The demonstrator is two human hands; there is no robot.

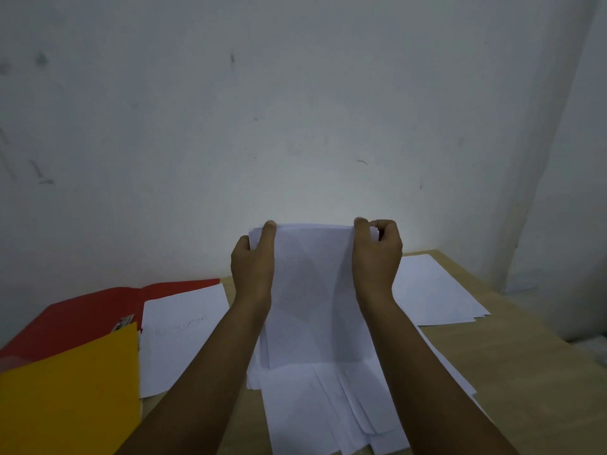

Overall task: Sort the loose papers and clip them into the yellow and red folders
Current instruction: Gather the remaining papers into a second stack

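Holding a stack [312, 290] of white papers upright between both hands, you are standing it on its lower edge over the sheets [328, 412] fanned out on the tabletop [492, 372]. Your left hand [253, 261] is gripping the stack's left edge, thumb on the near face and fingers curled behind. Your right hand [377, 254] is pinching the top right corner, thumb on the near face and fingers bent over the top edge. Both grips are therefore pressing on paper, not spread.

The red folder [82, 313] is lying open at the far left of the tabletop, with a single sheet [177, 336] bearing faint writing resting on its right half. The yellow folder [65, 402] is lying over the red folder's near part, at the lower left corner. A small clip-like piece [123, 322] is showing at the yellow folder's top edge; its exact kind cannot be told. A second pile [433, 290] of white papers is lying to the right of your hands, near the wall [295, 110].
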